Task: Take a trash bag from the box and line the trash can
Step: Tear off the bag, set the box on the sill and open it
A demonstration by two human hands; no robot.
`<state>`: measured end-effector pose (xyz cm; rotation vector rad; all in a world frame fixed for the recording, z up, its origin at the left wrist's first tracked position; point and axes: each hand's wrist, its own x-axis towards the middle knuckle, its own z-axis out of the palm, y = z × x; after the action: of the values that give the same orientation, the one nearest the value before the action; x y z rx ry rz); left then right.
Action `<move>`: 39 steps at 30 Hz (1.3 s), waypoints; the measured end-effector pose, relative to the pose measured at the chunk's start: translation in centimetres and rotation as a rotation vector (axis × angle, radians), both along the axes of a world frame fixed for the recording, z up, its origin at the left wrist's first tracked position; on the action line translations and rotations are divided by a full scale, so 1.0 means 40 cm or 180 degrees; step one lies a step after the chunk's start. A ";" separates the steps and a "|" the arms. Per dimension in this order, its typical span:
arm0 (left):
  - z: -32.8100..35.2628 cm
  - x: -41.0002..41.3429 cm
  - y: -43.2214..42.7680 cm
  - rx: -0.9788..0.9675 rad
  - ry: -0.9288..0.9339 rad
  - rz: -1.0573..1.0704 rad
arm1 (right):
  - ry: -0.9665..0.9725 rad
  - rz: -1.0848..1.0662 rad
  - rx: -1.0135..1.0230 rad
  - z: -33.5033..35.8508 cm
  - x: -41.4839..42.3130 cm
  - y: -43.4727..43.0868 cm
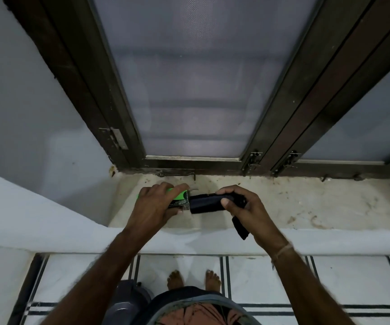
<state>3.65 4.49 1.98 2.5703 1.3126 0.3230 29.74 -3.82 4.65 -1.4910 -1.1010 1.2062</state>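
Note:
A small green and black box (179, 200) lies on the stained window sill (306, 202), held by my left hand (153, 204), whose fingers curl over its top. A black roll of trash bags (206, 204) sticks out of the box's right end. My right hand (247, 207) grips the roll's right part between thumb and fingers. A loose black strip of bag (239, 227) hangs down below that hand. A grey trash can (128, 299) stands on the floor by my left leg, partly hidden by my left forearm.
A dark wooden window frame (212, 166) with frosted panes rises behind the sill, with latches along its base. A white ledge (189, 242) runs under the sill. Below it is a white tiled floor (329, 282) with black stripes, where my bare feet stand.

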 end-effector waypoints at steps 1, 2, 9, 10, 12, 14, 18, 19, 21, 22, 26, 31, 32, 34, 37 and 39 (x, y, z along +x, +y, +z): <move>0.005 -0.004 -0.003 0.0023 0.0002 -0.0016 | -0.0003 0.0019 0.0027 0.003 -0.001 0.002; 0.009 -0.005 -0.007 0.0026 -0.0019 -0.0027 | 0.0005 0.0030 0.0044 0.005 -0.004 0.004; 0.017 -0.022 -0.036 0.0093 -0.0105 -0.0061 | -0.0042 -0.0020 0.0169 0.021 -0.036 0.001; 0.019 -0.024 -0.039 0.0107 -0.0121 -0.0042 | -0.0029 -0.0007 0.0187 0.020 -0.039 -0.002; 0.022 -0.028 -0.043 0.0126 -0.0149 0.0024 | 0.0096 0.0060 0.0204 0.020 -0.042 -0.009; 0.022 -0.032 -0.047 0.0077 -0.0190 0.0071 | 0.0201 0.0117 0.0241 0.025 -0.045 -0.012; 0.035 -0.021 -0.059 -0.0048 -0.0475 0.0148 | 0.0176 0.0126 0.0276 0.023 -0.059 -0.003; 0.041 -0.015 -0.062 0.0013 -0.0497 0.0132 | 0.0227 0.0141 0.0241 0.021 -0.064 0.000; 0.047 -0.008 -0.062 0.0191 -0.0343 0.0139 | 0.0423 0.0114 0.0201 0.016 -0.077 0.004; 0.049 -0.008 -0.059 0.0261 -0.0254 0.0201 | 0.0554 0.0052 0.0186 0.015 -0.082 0.006; 0.037 -0.014 -0.059 0.0181 -0.0037 0.0349 | 0.0976 -0.0137 0.0049 0.004 -0.096 0.014; 0.016 -0.044 -0.062 -0.0398 -0.0636 0.0626 | 0.0957 -0.0167 -0.0088 -0.016 -0.093 0.013; 0.014 -0.048 -0.065 -0.0395 -0.0736 0.0633 | 0.0939 -0.0103 -0.0069 -0.015 -0.096 0.012; 0.015 -0.049 -0.072 -0.0381 -0.0855 0.0639 | 0.0910 0.0130 -0.0015 -0.007 -0.106 0.008; 0.009 -0.061 -0.074 -0.0502 -0.1030 0.0748 | 0.0896 0.0173 -0.0038 -0.003 -0.116 0.008; 0.001 -0.073 -0.077 -0.0605 -0.1193 0.0872 | 0.0765 -0.0253 0.0024 -0.010 -0.121 0.008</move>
<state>0.74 1.41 2.02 2.0495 1.4648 0.6583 24.88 -3.49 4.25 -1.3313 -0.8765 1.2860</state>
